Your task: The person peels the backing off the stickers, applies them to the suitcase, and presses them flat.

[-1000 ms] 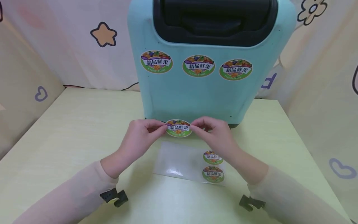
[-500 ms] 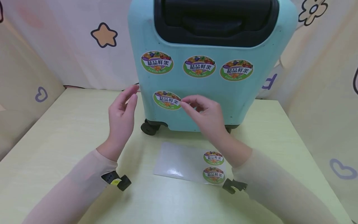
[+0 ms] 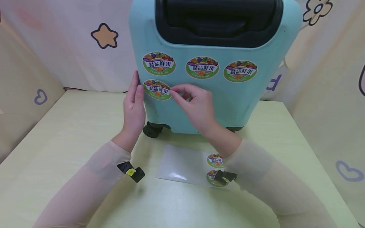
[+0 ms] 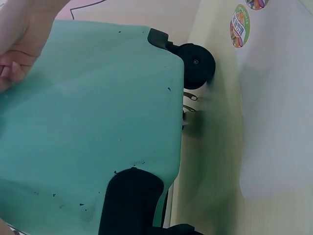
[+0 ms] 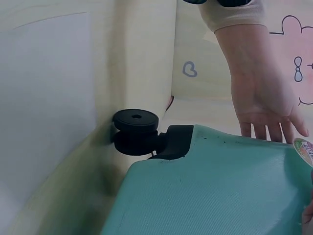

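In the head view, my right hand [image 3: 196, 106] pinches the right edge of an oval fruit sticker [image 3: 156, 90] at the left side of a light blue suitcase [image 3: 194, 107]. Whether the sticker's back touches the shell cannot be told. My left hand [image 3: 134, 107] lies along the suitcase's left edge with its fingers straight; the right wrist view shows these fingers [image 5: 274, 131] against the side. Above sit three matching stickers in a row: a left one [image 3: 159, 63], a middle one [image 3: 202, 67] and a right one [image 3: 240, 71].
On the table [image 3: 71, 142] before the suitcase lies a sticker backing sheet [image 3: 182, 164] bearing two stickers, partly covered by my right forearm. A black caster wheel [image 3: 151, 130] shows at the suitcase's lower left. Behind hangs a patterned curtain [image 3: 71, 57].
Both hands first held the sticker low before the suitcase. My left hand let go and moved to the suitcase's left edge. My right hand carried the sticker up and left, beneath the left sticker.
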Demonstrator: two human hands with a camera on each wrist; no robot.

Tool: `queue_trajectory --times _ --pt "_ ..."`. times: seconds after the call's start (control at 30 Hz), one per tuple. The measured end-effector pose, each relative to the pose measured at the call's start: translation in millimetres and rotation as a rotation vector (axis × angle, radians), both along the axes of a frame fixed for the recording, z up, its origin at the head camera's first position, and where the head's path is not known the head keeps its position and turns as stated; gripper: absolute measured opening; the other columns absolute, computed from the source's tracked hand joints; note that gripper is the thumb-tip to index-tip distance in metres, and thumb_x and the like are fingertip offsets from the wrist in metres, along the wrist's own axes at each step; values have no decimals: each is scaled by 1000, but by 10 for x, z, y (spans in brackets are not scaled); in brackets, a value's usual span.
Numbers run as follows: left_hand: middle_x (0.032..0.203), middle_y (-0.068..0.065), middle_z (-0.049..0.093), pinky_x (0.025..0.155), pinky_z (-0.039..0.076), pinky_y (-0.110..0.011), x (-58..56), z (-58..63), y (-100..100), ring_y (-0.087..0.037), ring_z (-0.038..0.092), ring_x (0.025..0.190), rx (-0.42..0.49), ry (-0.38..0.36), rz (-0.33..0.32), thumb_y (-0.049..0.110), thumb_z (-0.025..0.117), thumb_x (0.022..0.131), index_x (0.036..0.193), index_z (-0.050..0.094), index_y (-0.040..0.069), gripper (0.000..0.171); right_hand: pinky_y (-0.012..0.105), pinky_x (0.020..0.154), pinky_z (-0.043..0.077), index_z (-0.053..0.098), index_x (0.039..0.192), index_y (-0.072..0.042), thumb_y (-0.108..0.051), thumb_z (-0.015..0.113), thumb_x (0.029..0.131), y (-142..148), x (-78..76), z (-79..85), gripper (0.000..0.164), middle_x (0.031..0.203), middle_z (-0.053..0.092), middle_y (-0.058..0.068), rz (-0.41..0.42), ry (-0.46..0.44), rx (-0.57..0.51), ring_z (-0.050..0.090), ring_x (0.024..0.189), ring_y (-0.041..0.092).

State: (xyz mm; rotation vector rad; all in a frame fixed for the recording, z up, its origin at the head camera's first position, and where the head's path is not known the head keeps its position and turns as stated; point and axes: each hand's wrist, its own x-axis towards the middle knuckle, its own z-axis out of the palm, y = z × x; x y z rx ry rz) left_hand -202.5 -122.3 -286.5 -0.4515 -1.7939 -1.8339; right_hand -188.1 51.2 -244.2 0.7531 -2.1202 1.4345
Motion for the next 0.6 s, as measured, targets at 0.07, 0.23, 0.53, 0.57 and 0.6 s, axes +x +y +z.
queue_trajectory --times 0.07,0.23,0.53,0.57,0.6 --pt "150 2 28 108 21 -24 -11 6 10 -5 23 136 -14 -4 15 20 33 103 147 23 7 47 22 51 40 72 91 -2 -12 68 85 -11 2 1 12 82 69 3 -2 11 7 52 60 9" --pt "153 -4 21 109 19 -23 -38 45 37 -6 19 138 -12 -22 19 13 32 103 148 19 5 48 22 49 39 73 91 -2 -12 68 86 -28 -2 -2 12 83 69 3 -19 35 18 51 60 9" --pt "149 2 32 106 26 -25 -108 42 74 -3 26 134 54 -94 53 21 33 103 148 26 13 46 21 50 40 73 91 -2 -13 68 86 -70 -36 2 13 86 70 5 -90 87 82 52 56 8" --pt "148 5 32 106 27 -24 -119 28 74 -2 27 133 57 -101 65 24 33 103 147 28 15 46 21 51 40 73 91 -2 -13 68 86 -73 -39 2 13 86 70 5 -95 101 90 52 55 8" --pt "148 6 34 106 27 -24 -128 18 74 -1 27 133 62 -104 75 26 32 103 147 29 17 45 21 51 41 73 90 -2 -13 68 86 -73 -43 1 13 86 70 5 -100 118 99 52 55 8"
